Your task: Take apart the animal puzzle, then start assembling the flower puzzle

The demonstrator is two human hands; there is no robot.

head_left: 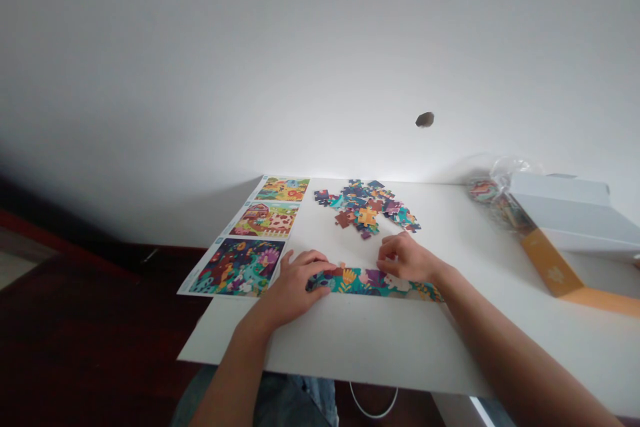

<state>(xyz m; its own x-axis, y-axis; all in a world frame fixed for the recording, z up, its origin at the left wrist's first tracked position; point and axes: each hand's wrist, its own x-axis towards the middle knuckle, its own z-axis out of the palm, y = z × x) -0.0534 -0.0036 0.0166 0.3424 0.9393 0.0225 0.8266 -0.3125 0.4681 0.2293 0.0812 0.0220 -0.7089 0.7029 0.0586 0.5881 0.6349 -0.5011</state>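
A joined strip of colourful puzzle pieces [373,281] lies flat on the white table, between my two hands. My left hand [300,280] rests over the strip's left end, its fingers apart and touching the pieces. Near the strip's right part, my right hand [407,257] has its fingers bent together at the upper edge; what they hold, if anything, is hidden. Behind the strip is a loose heap of puzzle pieces [367,203]. A printed sheet with three pictures [240,267] lies left of my left hand.
An open box with orange sides [555,267] stands at the right. Beside it is a clear plastic bag [500,190] with colourful contents. The table [350,347] meets a white wall at the back; its front edge is near my legs.
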